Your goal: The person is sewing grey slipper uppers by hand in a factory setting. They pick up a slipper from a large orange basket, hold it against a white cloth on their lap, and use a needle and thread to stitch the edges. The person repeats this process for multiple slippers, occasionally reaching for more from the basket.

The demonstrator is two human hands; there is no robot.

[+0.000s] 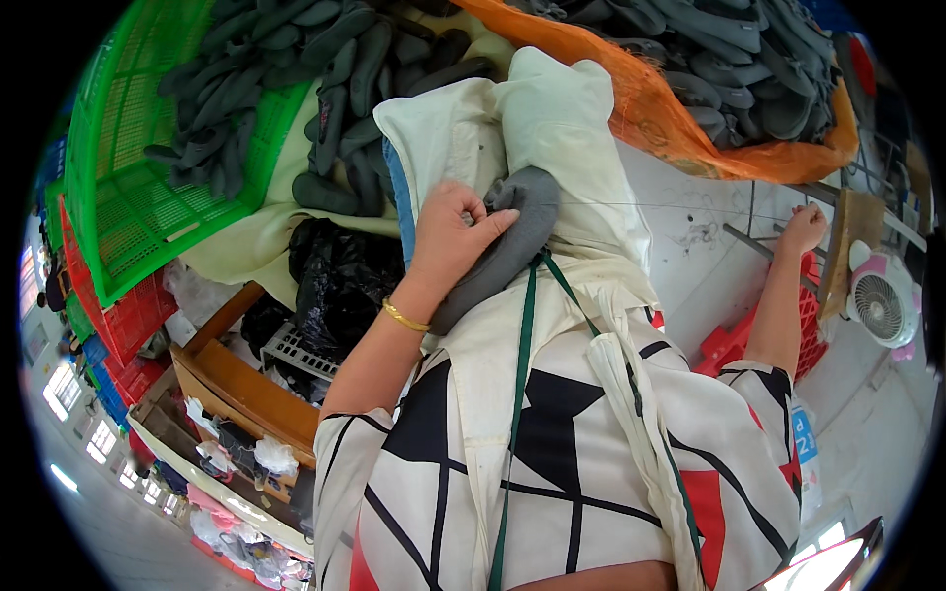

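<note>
A dark grey soft shoe (533,212) lies across my lap on the cream apron cloth (557,108). My left hand (450,236), with a gold bangle at the wrist, is closed on the shoe's upper edge, thumb and fingers pinching it. From the shoe a thin thread (680,204) runs taut to the right. At its far end is my right hand (806,229), arm stretched out and fingers closed round the thread. Whether a needle is in those fingers is too small to see.
Grey shoes fill a green crate (123,222) at the far left and an orange sack (655,118) at the far right. A black plastic bag (340,286) and a wooden drawer (241,369) are on the left. Near my right arm stand a small fan (880,298) and a red plastic basket (734,345).
</note>
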